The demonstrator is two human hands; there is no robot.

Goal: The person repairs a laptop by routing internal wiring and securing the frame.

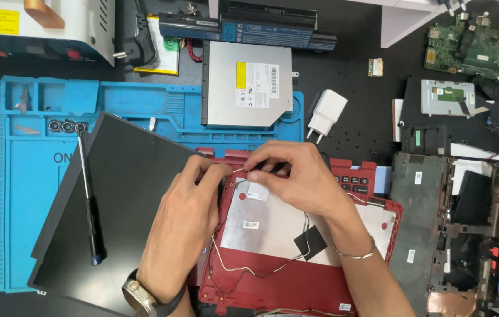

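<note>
Pinching a thin white wire [239,169] between them, both hands work at the far edge of a red laptop lid [296,282] that lies open-side up near the middle of the table. The left hand [188,208], with a watch on its wrist, has its fingers curled tight on the wire's left end. The right hand [296,176], wearing a thin bracelet, closes thumb and forefinger on the wire just to the right of that. More of the same wire loops across the silver sheet [273,220] inside the lid. Left of the hands, a dark screen panel [126,194] rests tilted on a blue work mat [20,205], with a screwdriver [89,199] lying on it. Far from the hands sits a silver disc drive [246,88], and to the right a stripped grey laptop base [437,229].
</note>
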